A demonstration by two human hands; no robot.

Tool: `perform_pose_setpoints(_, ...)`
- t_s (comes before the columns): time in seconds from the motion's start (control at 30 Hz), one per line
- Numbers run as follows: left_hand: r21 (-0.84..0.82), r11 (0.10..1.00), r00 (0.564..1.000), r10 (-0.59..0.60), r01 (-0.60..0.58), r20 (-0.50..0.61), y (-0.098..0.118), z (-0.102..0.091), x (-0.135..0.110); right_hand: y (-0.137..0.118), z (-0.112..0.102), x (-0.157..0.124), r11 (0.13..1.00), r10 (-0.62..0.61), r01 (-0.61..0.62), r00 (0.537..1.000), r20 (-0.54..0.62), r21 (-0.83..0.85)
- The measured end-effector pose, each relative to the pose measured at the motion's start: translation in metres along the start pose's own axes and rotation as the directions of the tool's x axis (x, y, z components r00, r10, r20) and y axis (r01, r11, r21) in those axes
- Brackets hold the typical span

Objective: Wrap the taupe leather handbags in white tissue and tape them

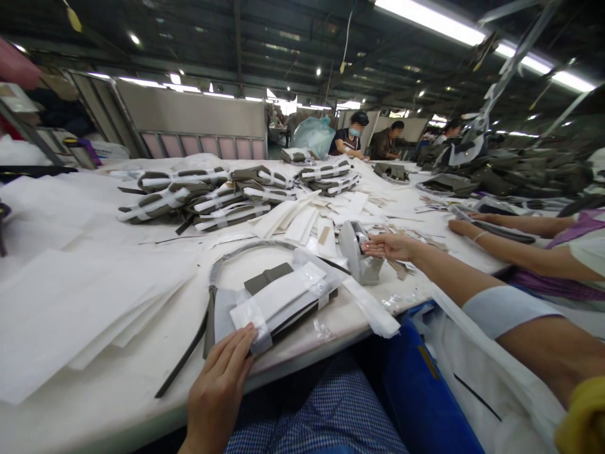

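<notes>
Laid flat near the front edge of the counter (345,331): folded grey-brown fabric article (270,276), overlaid with white paper (283,293) and clear tape (255,318) at the left end, with a film-wrapped loop (243,250) curving behind. Set upright just beyond the right end: light-grey tape dispenser (348,251).

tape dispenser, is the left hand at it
No, the right hand is at the tape dispenser, while the left hand touches the package.

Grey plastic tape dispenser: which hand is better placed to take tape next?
Right, probably: the right hand is already at the dispenser, while the left hand touches the white-wrapped dark bundle's near end.
</notes>
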State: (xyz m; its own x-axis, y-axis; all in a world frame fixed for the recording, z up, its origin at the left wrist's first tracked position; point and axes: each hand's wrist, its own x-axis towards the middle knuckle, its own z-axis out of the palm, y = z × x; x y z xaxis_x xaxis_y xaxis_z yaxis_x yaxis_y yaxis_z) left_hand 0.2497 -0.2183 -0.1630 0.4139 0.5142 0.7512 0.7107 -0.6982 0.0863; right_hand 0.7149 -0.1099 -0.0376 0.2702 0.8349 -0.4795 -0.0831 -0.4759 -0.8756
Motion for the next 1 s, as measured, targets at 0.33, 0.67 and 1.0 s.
perform_pose_setpoints(0.33, -0.001, 1.000, 1.000, 0.012, -0.012, -0.001, 0.002, -0.004, 0.007, 0.012, 0.007, -0.103, 0.959, -0.253, 0.267, 0.958, -0.138, 0.096)
perform_pose_setpoints(0.67, 0.043, 0.999, 0.999, 0.017, -0.019, 0.032, -0.005, -0.003, 0.003, 0.131, 0.010, -0.096, 0.943, -0.225, 0.271, 0.946, -0.232, 0.192)
perform_pose_setpoints(1.0, 0.082, 0.997, 0.999, -0.004, 0.006, -0.032, -0.006, 0.000, 0.004, 0.118, -0.023, -0.075, 0.793, -0.482, 0.285, 0.833, -0.270, -0.538)
